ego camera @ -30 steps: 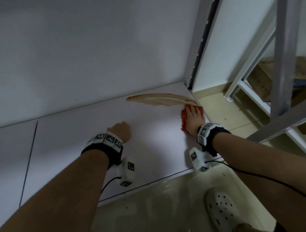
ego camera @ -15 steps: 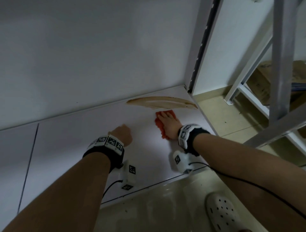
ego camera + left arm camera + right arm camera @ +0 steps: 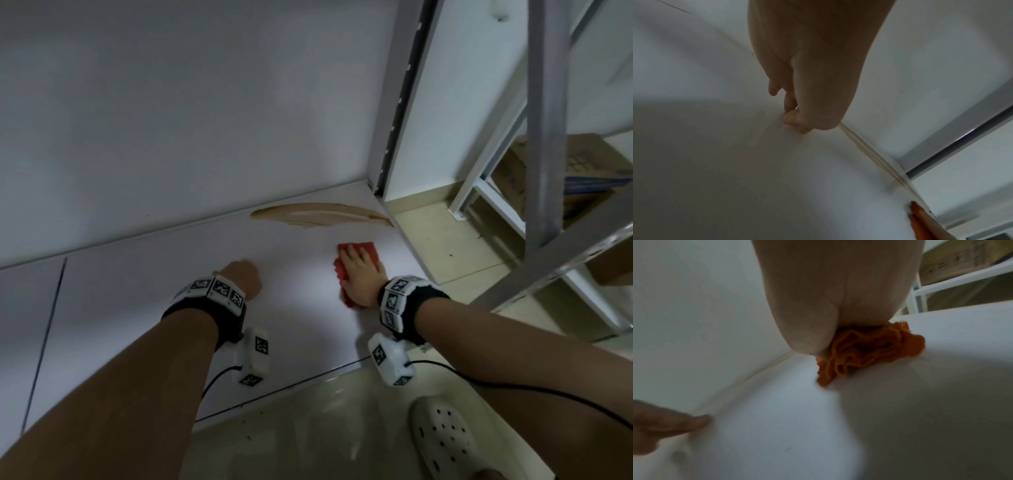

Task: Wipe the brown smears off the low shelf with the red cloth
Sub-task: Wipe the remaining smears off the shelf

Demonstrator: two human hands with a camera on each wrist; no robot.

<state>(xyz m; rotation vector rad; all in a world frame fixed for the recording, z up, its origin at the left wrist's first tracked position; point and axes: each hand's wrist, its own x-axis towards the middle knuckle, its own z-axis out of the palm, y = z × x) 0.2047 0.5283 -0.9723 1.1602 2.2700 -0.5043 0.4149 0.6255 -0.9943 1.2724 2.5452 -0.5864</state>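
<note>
The low white shelf [image 3: 137,308] carries a long brown smear [image 3: 322,214] along its back edge, near the right corner. The red cloth [image 3: 363,250] lies a little in front of the smear's right half, apart from it. My right hand [image 3: 359,270] presses flat on the cloth with spread fingers. From the right wrist, the cloth [image 3: 869,350] bunches out under the palm [image 3: 828,296]. My left hand [image 3: 243,274] rests on the shelf to the left, fingers curled under [image 3: 793,118] and holding nothing. The left wrist view catches the smear [image 3: 865,146] and a cloth corner [image 3: 918,219].
A slotted metal upright [image 3: 400,102] stands at the shelf's back right corner. More grey rack posts [image 3: 544,120] and a cardboard box [image 3: 589,164] are further right. Below the shelf's front edge is tiled floor with a white clog [image 3: 445,442]. A dark seam [image 3: 51,308] crosses the shelf's left end.
My right hand slid the cloth from the smear's right end towards me and left, then slightly back right. The left hand stayed where it was. The smear looks unchanged.
</note>
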